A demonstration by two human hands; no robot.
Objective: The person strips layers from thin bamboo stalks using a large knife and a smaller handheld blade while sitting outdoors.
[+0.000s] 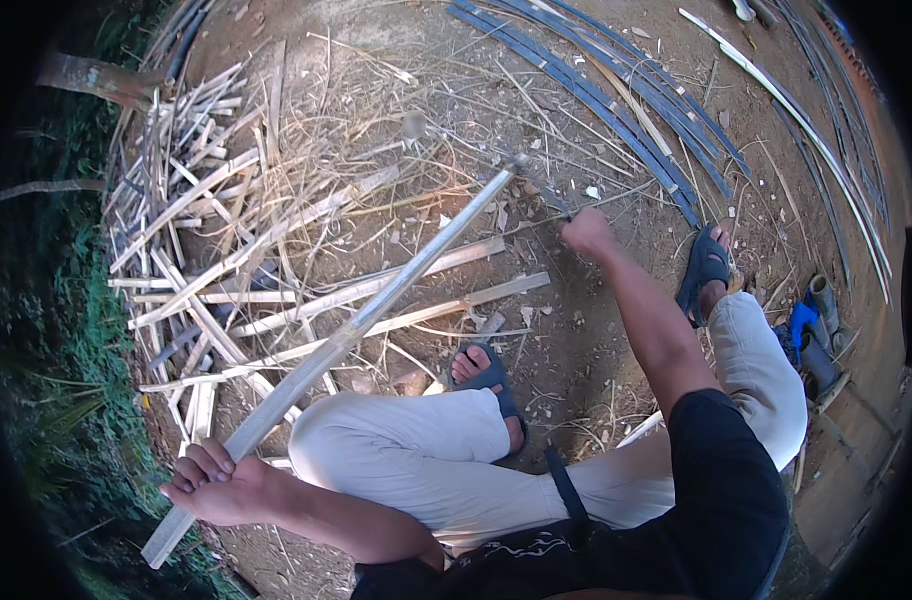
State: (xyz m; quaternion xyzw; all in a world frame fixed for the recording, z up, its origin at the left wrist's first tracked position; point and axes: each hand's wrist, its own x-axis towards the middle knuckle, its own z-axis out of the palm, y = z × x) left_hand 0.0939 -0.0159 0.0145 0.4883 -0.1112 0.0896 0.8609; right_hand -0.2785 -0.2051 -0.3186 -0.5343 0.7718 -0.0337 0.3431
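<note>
A long pale split-bamboo strip (416,270) slants across the view from lower left to upper middle. My left hand (221,482) is closed round its lower part, with a short end jutting out beyond the fingers. At the strip's far tip lies the narrow dark blade of a knife (546,188); I cannot tell whether the blade touches the strip or has entered it. My right hand (588,234) is closed on the knife's handle, which the fingers mostly hide. The right arm is stretched forward.
Split bamboo pieces (201,300) lie heaped at the left, with thin shavings (376,150) beyond. Long dark green bamboo strips (596,95) curve across the far right. My sandalled feet (486,385) are on the dirt ground. Bamboo tubes (821,365) and a blue object (801,320) lie right.
</note>
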